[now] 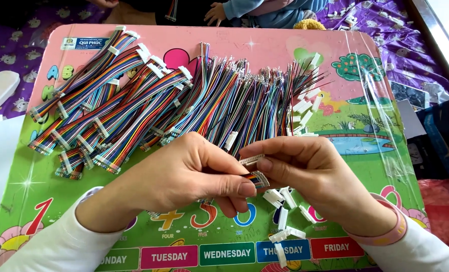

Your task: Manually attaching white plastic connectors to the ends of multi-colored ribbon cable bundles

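Centre of the frame, low: our left hand is closed in a pinch, thumb and fingers clamped on the end of a rainbow ribbon cable, whose striped, bare-tipped end sticks out past the thumb toward the right.

Our right hand sits just beside it, fingers curled; thumb and forefinger pinch a small white connector housing, held just above the cable end. We cannot tell whether the two parts touch.

Directly below the hands, lower centre-right, a scatter of loose white housings lies on the mat.

Upper left to centre: a heap of finished cables with white plugs, fanned diagonally. Upper centre: a thick bundle of bare-ended coloured wires. More white housings lie just to the right of that bundle.

All rests on a pink and green children's play table with printed pictures and weekday panels along the bottom edge.

Top edge of the frame: another person's small hand over a purple patterned cloth.
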